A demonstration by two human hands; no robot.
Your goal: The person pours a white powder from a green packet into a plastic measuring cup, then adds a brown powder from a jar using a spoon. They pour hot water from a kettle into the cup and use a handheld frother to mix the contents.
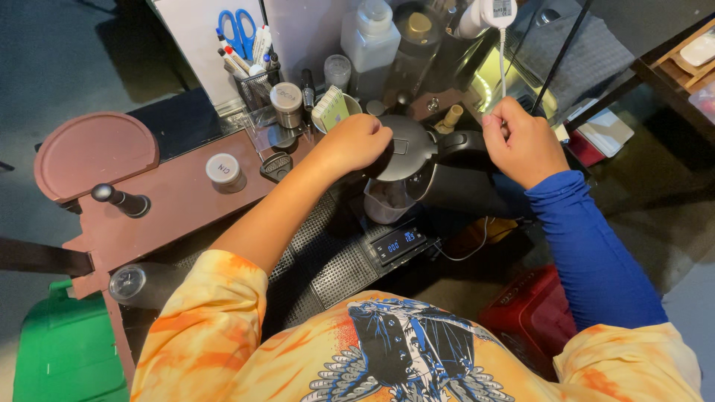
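My left hand (356, 141) rests closed on the left side of a black kettle's lid (406, 145). My right hand (523, 141) is closed around a thin white cord (502, 63) just right of the kettle's dark handle (462, 141). The cord runs up to a white device (488, 13) at the top. Under the kettle's spout stands a clear cup (386, 201) on a small black digital scale (400, 244) with a lit display. The scale sits on a perforated metal mat (328, 260).
A reddish-brown counter (171, 201) holds a small round tin (223, 170), a black tamper-like handle (119, 199) and a pen holder with blue scissors (238, 30). Bottles and jars crowd the back. A green bin (67, 350) sits lower left, a red box (532, 313) lower right.
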